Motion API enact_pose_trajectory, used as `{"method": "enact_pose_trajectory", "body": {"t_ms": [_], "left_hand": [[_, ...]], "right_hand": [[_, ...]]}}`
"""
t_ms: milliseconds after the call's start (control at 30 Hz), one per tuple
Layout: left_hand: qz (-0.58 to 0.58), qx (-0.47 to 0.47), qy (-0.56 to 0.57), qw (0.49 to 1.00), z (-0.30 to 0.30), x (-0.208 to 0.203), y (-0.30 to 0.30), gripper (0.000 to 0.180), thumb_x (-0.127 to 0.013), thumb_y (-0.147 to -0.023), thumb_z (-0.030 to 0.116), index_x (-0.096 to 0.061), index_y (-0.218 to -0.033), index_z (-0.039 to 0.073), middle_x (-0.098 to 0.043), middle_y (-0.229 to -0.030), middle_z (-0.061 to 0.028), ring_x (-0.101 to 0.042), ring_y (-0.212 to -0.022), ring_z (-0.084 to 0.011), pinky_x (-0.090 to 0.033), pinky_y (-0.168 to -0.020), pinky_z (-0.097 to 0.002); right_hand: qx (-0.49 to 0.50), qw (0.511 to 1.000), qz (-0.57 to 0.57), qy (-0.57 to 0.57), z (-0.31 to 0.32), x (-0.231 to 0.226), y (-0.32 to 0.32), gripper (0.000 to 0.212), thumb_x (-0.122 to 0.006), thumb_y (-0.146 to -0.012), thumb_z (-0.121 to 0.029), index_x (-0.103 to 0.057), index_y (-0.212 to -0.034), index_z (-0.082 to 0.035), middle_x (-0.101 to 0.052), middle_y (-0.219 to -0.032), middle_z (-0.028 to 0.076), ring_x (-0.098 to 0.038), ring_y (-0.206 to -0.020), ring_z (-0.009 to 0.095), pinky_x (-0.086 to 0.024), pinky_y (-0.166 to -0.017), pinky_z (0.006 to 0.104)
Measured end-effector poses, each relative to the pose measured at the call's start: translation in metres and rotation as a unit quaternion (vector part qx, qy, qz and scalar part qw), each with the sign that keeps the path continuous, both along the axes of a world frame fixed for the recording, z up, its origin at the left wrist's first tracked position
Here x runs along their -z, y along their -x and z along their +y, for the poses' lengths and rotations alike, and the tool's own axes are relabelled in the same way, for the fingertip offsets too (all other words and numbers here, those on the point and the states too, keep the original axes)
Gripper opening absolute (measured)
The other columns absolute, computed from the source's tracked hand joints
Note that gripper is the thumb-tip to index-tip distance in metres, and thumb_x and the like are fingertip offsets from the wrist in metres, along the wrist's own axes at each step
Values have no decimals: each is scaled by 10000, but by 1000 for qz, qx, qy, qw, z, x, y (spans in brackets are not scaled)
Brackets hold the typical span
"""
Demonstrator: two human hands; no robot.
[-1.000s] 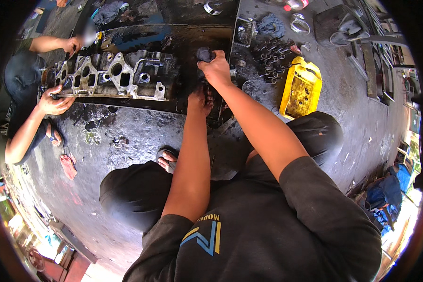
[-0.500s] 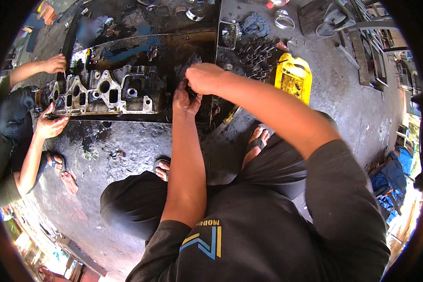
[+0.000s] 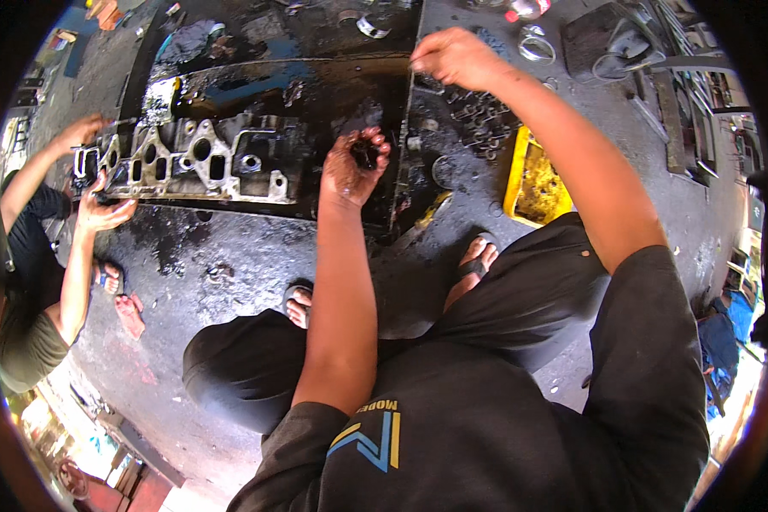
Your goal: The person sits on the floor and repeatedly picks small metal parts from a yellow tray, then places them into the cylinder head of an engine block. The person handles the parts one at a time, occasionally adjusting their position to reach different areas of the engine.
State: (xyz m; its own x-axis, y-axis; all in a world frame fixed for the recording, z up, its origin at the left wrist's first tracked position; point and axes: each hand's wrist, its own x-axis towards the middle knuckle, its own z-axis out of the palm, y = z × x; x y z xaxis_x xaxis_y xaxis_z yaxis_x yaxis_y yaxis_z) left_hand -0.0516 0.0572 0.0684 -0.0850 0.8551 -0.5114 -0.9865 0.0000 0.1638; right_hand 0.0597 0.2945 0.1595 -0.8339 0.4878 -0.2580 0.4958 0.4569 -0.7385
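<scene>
While the left hand (image 3: pixel 355 169) curls palm-up around a dark part (image 3: pixel 364 154) in the upper centre of the frame, probably to keep it from slipping, the right hand (image 3: pixel 457 60), near the top edge, draws its fingertips together, whether on anything I cannot tell.

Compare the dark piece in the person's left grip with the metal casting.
Size: the dark piece is small; the metal casting is long.
Look: the piece is nearly black; the casting has pale grey, holed faces.
Place: the left grip cups the piece; the casting lies to its left.
</scene>
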Motion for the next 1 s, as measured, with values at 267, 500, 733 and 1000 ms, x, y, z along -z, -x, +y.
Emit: {"method": "enact_pose_trajectory", "body": {"t_ms": [267,500,733,1000], "left_hand": [[128,78,136,979,2,11,-11,307,-584,-925,403,-548,-862,104,-476,-718,16,-455,-592,-116,-310,-468,-234],[191,60,213,956,6,10,-17,398,-593,-895,485,-569,-948,92,-483,-716,13,-481,-593,-121,-329,-472,-235],[153,9,202,967,2,20,-14,228,-563,-928,259,-562,-973,35,-522,-785,-46,-538,-646,-178,-381,-490,-255],[167,31,207,964,0,19,-15,176,-566,-939,200,-575,-1001,36,-539,-817,-36,-538,-664,-156,-390,-527,-251]], "right_hand": [[101,979,-126,-126,70,37,-113,213,-708,-776,-245,-676,-838,-43,-668,-730,109,-662,-653,235,-521,-650,346],[137,976,-169,-6,74,64,-118,139,-695,-757,-176,-673,-831,-61,-649,-688,54,-631,-603,167,-515,-554,327],[143,971,-175,76,69,72,-110,104,-627,-800,-89,-639,-890,-40,-586,-697,10,-511,-545,108,-425,-461,291],[52,980,-173,86,86,96,-112,149,-602,-799,-82,-636,-942,-57,-595,-724,13,-527,-575,130,-440,-470,319]]}}
